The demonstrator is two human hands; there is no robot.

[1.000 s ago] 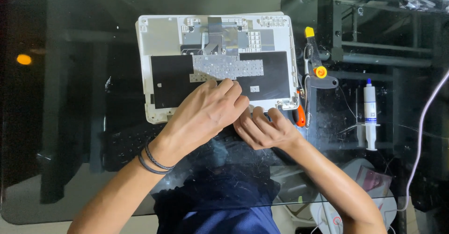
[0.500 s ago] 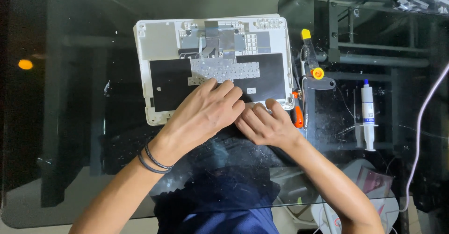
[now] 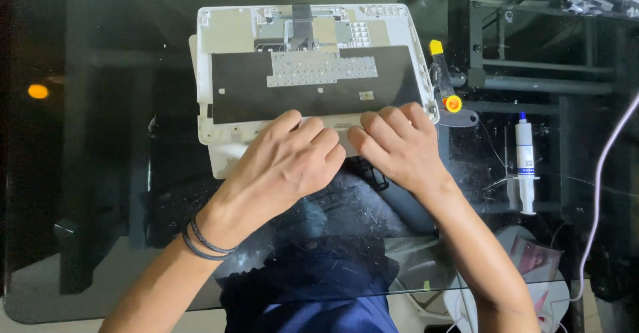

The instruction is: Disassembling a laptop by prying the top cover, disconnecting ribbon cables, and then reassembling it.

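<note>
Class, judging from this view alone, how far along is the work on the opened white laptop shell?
Done: white shell lies open, black sheet exposed. In hand: left hand and right hand press its near edge. Left: screwdriver and syringe lie untouched beside it.

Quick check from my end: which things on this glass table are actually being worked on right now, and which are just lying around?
In hand:
- white laptop shell, opened, insides up
- left hand and right hand, both pressing on its near edge

Lying about:
- screwdriver with yellow tip, beside the shell's right edge
- white syringe with blue cap, further right
- pale cable at the far right
</note>
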